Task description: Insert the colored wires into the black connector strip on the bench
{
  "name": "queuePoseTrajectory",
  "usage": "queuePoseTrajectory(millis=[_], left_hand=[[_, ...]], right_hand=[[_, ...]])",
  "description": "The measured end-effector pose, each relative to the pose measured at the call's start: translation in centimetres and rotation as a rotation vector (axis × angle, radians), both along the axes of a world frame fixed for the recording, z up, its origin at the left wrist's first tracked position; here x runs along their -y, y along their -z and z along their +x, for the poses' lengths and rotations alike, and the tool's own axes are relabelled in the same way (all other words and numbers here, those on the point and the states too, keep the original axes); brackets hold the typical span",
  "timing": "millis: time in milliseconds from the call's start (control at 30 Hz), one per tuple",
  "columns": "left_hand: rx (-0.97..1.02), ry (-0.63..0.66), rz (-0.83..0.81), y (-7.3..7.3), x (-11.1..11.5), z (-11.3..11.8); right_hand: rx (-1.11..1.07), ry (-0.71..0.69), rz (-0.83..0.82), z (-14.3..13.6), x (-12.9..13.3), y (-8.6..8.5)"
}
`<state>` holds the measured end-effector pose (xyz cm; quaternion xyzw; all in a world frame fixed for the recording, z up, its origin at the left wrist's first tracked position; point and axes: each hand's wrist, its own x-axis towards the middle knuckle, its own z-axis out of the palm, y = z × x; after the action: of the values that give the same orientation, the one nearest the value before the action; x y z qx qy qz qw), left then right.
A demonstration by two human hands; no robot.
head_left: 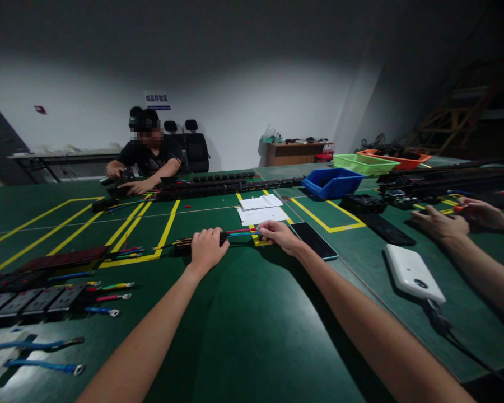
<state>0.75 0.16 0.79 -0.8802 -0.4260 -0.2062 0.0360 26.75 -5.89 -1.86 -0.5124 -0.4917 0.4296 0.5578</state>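
My left hand (209, 249) is wrapped over a black wired part (183, 246) on the green table, its fingers curled round the right end. Red and blue wires (240, 233) run from that part to the right. My right hand (278, 235) pinches the ends of these wires between thumb and fingers, where small metal terminals partly show. Beyond the wires lie white papers (262, 209). A dark phone (315, 240) rests on the table just right of my right hand.
Socket strips (36, 302) with lugged wires lie at the left. A white power bank (415, 273), a blue bin (334, 182) and another person's hands (445, 221) are at the right. A person (147, 154) works across the table beside long black strips (231, 184).
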Motion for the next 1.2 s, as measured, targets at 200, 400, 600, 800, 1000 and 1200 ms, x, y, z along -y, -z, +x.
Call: queuePoseTrajectory(millis=[200,400,600,800,1000,1200], left_hand=[[-0.025,-0.024,0.011,-0.12,0.12,0.06],[-0.005,-0.006,0.013,0.09,-0.05,0.00],[0.005,0.005,0.023,0.21,-0.13,-0.07],[0.026,0.015,-0.013,0.30,-0.23,-0.06],[-0.008,-0.001,0.009,0.17,-0.13,0.00],[-0.031,-0.014,0.051,0.15,-0.03,0.01]], right_hand=[[-0.014,-0.026,0.010,0.15,0.10,-0.02],[-0.036,-0.030,0.004,0.17,0.21,-0.15],[-0.036,0.005,-0.017,-0.18,0.17,-0.09],[-0.019,0.037,-0.026,-0.11,-0.05,0.23],[-0.015,0.036,0.014,-0.15,-0.17,0.21],[-0.013,0.005,0.029,0.10,-0.26,0.53]])
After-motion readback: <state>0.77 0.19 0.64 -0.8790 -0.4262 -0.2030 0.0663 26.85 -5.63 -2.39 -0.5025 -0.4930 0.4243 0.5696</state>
